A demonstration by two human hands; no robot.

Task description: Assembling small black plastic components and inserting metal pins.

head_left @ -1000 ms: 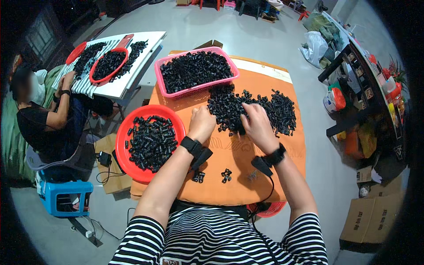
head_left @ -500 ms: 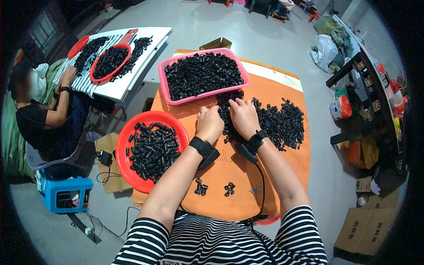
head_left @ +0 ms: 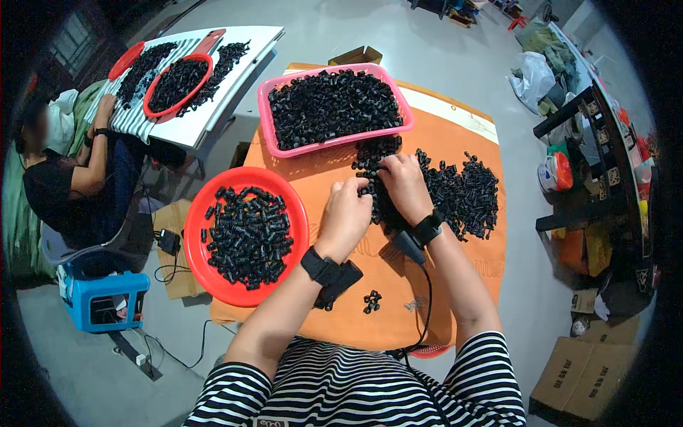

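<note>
My left hand (head_left: 346, 217) is closed in a pinch at the left edge of a heap of small black plastic parts (head_left: 461, 188) on an orange-covered table (head_left: 466, 274). What its fingertips hold, if anything, is too small to make out. My right hand (head_left: 407, 186) reaches into the heap, thumb and fingers drawn together. Its fingertips blend into the black pieces. Behind the hands stands a pink basket (head_left: 409, 121) full of black parts. A red round tray (head_left: 193, 238) with short black cylindrical pieces lies left of my left forearm.
A few black pieces (head_left: 372, 302) and some small clear bits (head_left: 413, 304) lie near the front edge. A cable (head_left: 427, 302) runs from my right wrist. At left, another person sits by a white table (head_left: 245, 71) with a red tray (head_left: 149, 99). Cardboard boxes (head_left: 580, 373) stand at lower right.
My left hand has drawn back slightly from the heap, toward me and to the right. My right hand has shifted a little right, fingers still in the pieces. The whole view has shifted slightly.
</note>
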